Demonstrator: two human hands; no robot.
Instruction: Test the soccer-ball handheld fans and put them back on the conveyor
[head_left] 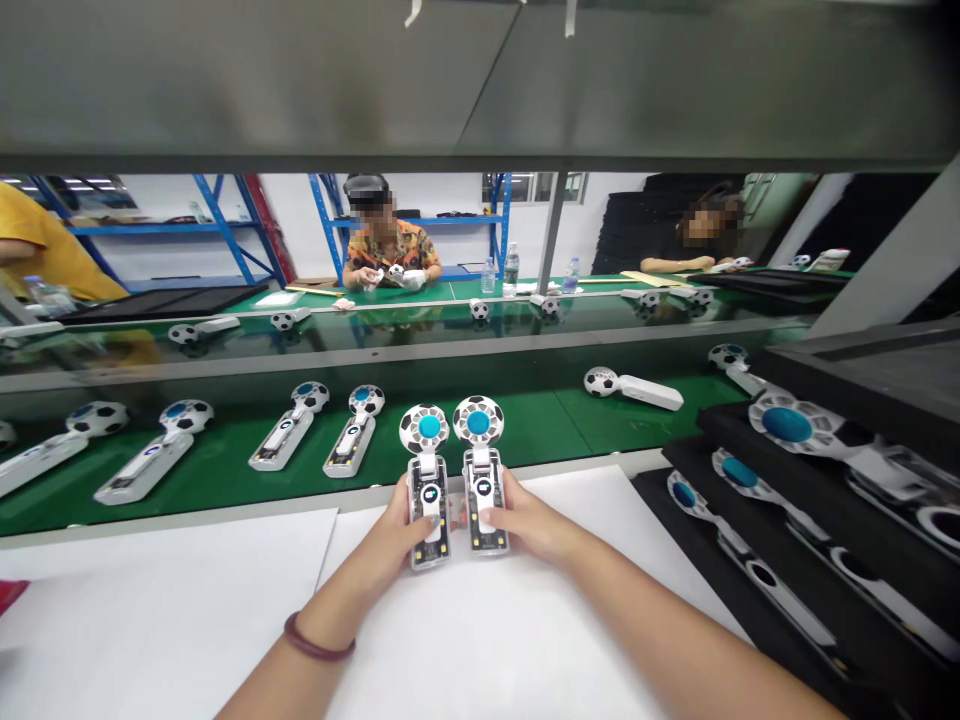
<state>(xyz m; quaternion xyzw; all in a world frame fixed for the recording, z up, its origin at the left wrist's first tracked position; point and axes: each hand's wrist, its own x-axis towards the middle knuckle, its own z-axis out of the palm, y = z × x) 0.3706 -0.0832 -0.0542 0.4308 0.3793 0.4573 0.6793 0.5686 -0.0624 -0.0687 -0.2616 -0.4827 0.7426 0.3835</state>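
Observation:
Side by side above the white work surface are two handheld fans with round football-patterned heads, blue centres and clear handles. My left hand [395,522] is closed around the handle of the left fan [428,505], thumb on its front. The right fan [485,500] is gripped by my right hand [529,517], its thumb also pressed on the front. Both fans stand nearly upright, heads away from me, a small gap between the handles. Small lit displays show on both. My fingers behind the handles are mostly hidden.
More football-headed fans [351,440] lie along the green conveyor belt [517,400]. At right, black foam trays [675,530] are stacked with fans in them. A metal shelf [480,90] hangs overhead. Across the belt sit co-workers, one holding a fan [396,271], near several bottles [511,270].

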